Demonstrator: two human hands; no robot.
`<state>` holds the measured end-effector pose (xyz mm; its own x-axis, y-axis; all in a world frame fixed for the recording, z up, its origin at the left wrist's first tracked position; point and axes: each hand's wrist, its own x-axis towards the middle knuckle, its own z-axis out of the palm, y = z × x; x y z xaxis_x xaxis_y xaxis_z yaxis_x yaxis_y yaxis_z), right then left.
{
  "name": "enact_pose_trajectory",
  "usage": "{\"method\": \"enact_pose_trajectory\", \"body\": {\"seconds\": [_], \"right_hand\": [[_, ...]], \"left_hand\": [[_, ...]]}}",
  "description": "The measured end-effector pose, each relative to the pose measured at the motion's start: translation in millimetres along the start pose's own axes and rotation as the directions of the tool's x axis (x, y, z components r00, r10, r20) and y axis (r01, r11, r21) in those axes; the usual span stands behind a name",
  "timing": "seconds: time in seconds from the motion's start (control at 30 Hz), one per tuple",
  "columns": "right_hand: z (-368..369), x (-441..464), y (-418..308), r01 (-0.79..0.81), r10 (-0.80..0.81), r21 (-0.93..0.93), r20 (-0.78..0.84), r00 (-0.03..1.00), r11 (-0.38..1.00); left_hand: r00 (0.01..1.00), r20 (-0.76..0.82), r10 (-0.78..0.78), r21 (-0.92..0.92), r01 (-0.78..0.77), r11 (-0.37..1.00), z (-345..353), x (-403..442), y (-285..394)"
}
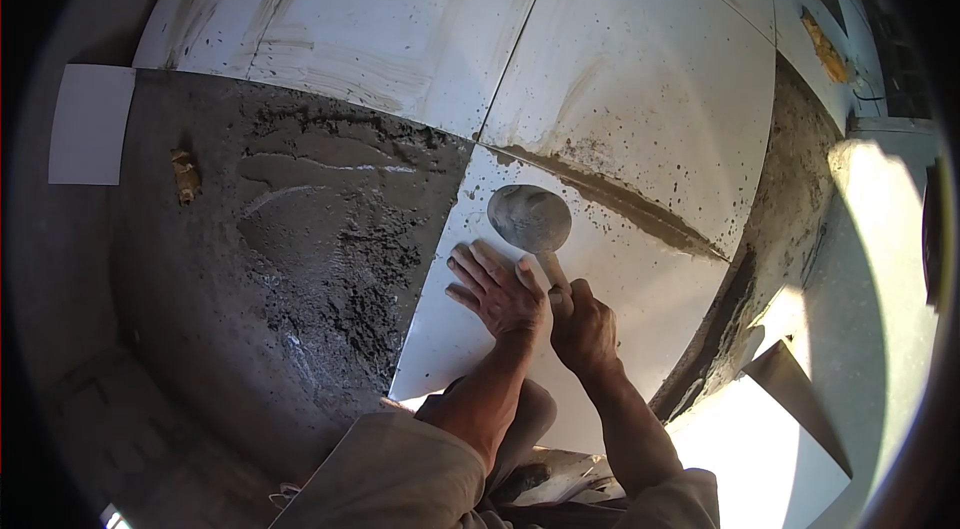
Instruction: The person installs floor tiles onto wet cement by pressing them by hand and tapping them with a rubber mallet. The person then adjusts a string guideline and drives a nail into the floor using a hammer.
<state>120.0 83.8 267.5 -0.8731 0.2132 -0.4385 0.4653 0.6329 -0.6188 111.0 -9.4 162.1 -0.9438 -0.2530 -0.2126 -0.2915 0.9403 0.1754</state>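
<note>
My right hand (584,327) is closed round the handle of a mallet (530,218) with a grey, rounded head. The mallet's head is over a white floor tile (640,299); whether it touches the tile I cannot tell. Beside the handle, my left hand (500,291) lies flat on the same tile, fingers spread, holding nothing. Along the tile's far edge runs a strip of wet grey mortar (625,204), smeared over the joint with the neighbouring tile (640,79). My forearms and knee cover part of the near edge.
Left of the tile lies a bed of rough wet mortar (340,229). A brownish scrap (185,177) and a small white tile piece (91,125) are farther left. Dirty laid tiles (390,19) extend beyond. At right, a bare strip (775,179) borders a sunlit pale surface (840,259).
</note>
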Motion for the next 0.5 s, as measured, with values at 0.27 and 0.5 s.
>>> {"method": "enact_pose_trajectory", "body": {"seconds": [0.27,0.5], "right_hand": [[19,-3,39,0.115,-0.108,0.054,-0.123,0.987,0.992],[-5,-13,13,-0.009,0.011,0.082,-0.026,1.0,0.997]], "left_hand": [[1.0,-0.019,0.003,-0.001,-0.003,1.0,6,-1,0],[1.0,-0.004,0.004,0.031,-0.004,0.999,3,-12,-6]]}}
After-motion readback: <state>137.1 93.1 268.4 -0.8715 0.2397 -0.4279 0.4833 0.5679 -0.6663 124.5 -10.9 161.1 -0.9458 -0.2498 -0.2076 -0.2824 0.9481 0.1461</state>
